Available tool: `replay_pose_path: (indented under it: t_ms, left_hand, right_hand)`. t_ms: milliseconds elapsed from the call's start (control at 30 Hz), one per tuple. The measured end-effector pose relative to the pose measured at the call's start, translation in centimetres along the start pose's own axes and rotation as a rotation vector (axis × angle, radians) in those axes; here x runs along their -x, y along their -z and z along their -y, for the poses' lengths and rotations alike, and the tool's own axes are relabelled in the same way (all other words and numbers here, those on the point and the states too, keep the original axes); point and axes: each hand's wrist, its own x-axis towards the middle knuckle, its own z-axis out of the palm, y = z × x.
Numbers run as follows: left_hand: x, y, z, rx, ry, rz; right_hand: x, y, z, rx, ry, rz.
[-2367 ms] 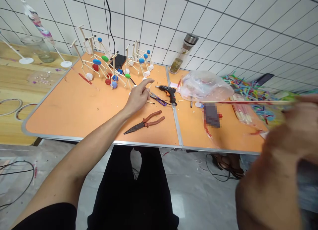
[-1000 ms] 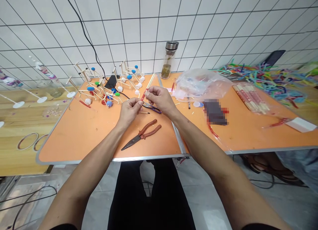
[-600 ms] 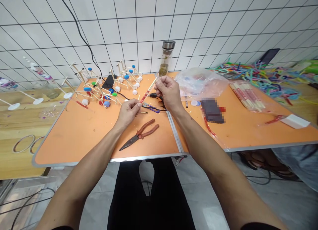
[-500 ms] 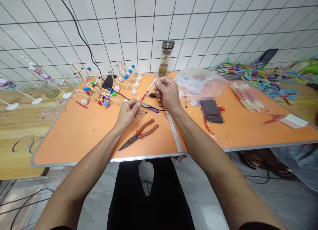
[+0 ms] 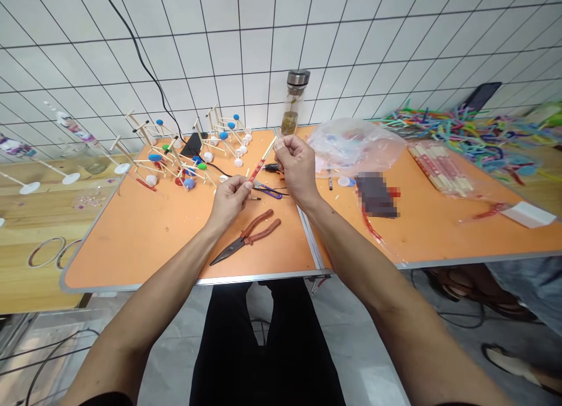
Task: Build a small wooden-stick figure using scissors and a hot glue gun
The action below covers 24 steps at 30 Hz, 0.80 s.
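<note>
In the head view, both hands are raised over the middle of the orange surface (image 5: 132,242), with the wrapped sticks (image 5: 261,163) slanting up between them. The left hand (image 5: 230,198) has its grip closed on the lower end, where the wrapper is red; the right hand (image 5: 298,165) pinches the upper end.

Just below them, the pliers (image 5: 243,239) lie slantwise, their nose towards the front edge (image 5: 259,277) but well inside it. Left of that nose, a broad stretch of orange runs out to the rounded corner, with only crumbs and scraps on it. Behind is tighter: scissors (image 5: 270,191) lie almost under the hands, and a dark tool (image 5: 271,168), partly hidden, pokes out beside the right one. Stick models (image 5: 154,158) crowd the back left, and a bottle (image 5: 290,122) stands at the rear edge near the wall (image 5: 259,20). To the right, past the metal seam (image 5: 311,236), come a plastic bag (image 5: 355,145), a blurred-out dark object (image 5: 375,192) and a pack of sticks (image 5: 441,168).
</note>
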Motion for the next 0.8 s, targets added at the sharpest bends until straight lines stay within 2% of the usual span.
replay_pose_path:
  t_ms: [133, 200, 433, 800]
  left_hand:
    - [0.2, -0.2, -0.3, -0.008, 0.018, 0.035]
    - [0.3, -0.2, -0.3, -0.052, -0.007, 0.049]
    - [0.3, 0.3, 0.3, -0.246, -0.125, 0.06]
    - [0.8, 0.0, -0.8, -0.129, -0.2, -0.059]
  right_hand:
    - [0.4, -0.3, 0.4, 0.001, -0.042, 0.135]
    - [0.1, -0.1, 0.6, -0.002, -0.053, 0.16]
    - [-0.7, 0.8, 0.6, -0.076, -0.076, -0.001]
    - [3.1, -3.2, 2.1, 0.016, -0.086, 0.174]
